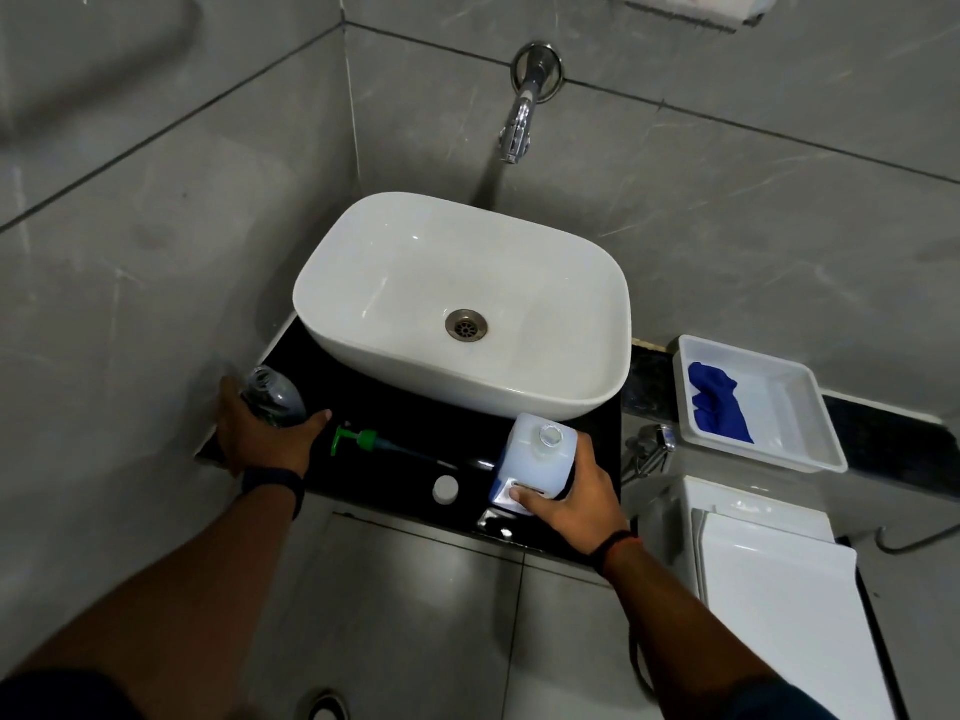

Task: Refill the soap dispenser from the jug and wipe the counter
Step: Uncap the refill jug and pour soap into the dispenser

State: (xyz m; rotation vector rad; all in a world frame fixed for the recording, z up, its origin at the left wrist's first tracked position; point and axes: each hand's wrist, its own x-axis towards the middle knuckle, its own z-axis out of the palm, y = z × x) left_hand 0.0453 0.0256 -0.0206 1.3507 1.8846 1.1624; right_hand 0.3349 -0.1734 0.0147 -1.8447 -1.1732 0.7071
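My left hand (260,439) grips a clear soap dispenser bottle (275,394) with its neck open, at the left end of the black counter (415,433). The green pump head (358,441) with its tube lies flat on the counter between my hands. My right hand (571,491) holds the white translucent jug (535,454), which stands upright near the counter's front right with its mouth uncapped. A white round cap (445,489) rests on the counter by the front edge.
A white basin (363,350) fills the back of the counter under a chrome wall tap (519,122). A white tray (810,439) at the right holds a blue cloth (719,402). A toilet cistern (769,579) stands lower right. Grey tiled walls close in on the left.
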